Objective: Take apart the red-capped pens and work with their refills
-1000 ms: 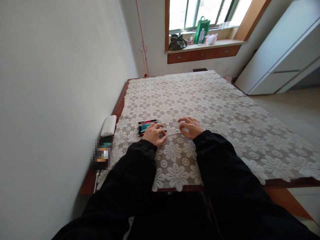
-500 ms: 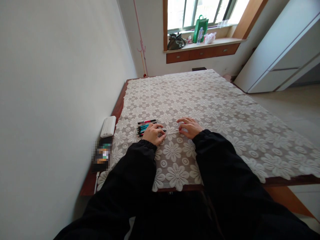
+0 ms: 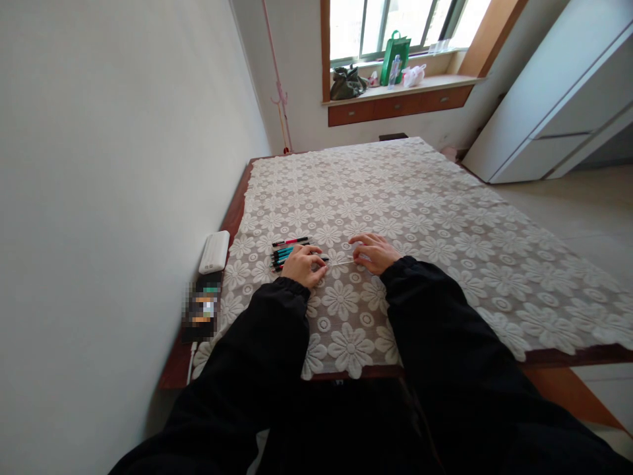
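Note:
A thin white string (image 3: 341,263) runs nearly straight between my two hands, just over the flowered tablecloth (image 3: 341,300). One end is pinched between the thumb and fingers of my left hand (image 3: 302,264). My right hand (image 3: 376,253) pinches the other end, with its remaining fingers arched above. Beside and partly behind my left hand lie several pens with teal and dark barrels (image 3: 283,253); that hand hides their right ends. A red and black pen (image 3: 291,241) rests a little farther back.
On the table's left edge are a white power bank (image 3: 214,252) and a blurred-out dark phone-like object (image 3: 202,309) with a white cable (image 3: 191,363). The wall (image 3: 123,198) stands close on the left. Bags and a bottle (image 3: 394,71) sit on the windowsill beyond the table.

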### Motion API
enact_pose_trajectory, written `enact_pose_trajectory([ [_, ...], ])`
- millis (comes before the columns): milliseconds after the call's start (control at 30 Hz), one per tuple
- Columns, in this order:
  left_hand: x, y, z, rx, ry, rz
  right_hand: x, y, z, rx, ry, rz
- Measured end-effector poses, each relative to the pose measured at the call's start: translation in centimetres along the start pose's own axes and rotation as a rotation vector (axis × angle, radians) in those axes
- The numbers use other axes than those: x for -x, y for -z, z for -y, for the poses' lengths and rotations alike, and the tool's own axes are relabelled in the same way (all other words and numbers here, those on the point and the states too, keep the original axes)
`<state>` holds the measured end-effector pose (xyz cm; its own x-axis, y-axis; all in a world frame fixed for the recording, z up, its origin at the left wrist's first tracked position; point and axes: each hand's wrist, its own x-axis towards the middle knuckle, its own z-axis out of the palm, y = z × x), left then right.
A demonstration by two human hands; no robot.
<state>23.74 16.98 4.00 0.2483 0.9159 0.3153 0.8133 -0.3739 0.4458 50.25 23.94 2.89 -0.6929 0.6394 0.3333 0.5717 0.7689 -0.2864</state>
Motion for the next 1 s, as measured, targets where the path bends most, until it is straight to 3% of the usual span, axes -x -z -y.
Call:
enact_pose_trajectory([
  [333,0.0,-0.1,0.1,0.008,-0.01,-0.007,-0.1,-0.2,0.2,-0.003,0.006,-0.003],
  [767,-0.1,0.1,-0.3,0.022,-0.028,0.017,-0.7,-1.4,2.2,-0.029,0.046,-0.057],
  [1000,-0.1,0.0,-0.3,0.006,-0.05,0.021,-0.5,-1.0,1.6,0.049,-0.069,-0.157],
])
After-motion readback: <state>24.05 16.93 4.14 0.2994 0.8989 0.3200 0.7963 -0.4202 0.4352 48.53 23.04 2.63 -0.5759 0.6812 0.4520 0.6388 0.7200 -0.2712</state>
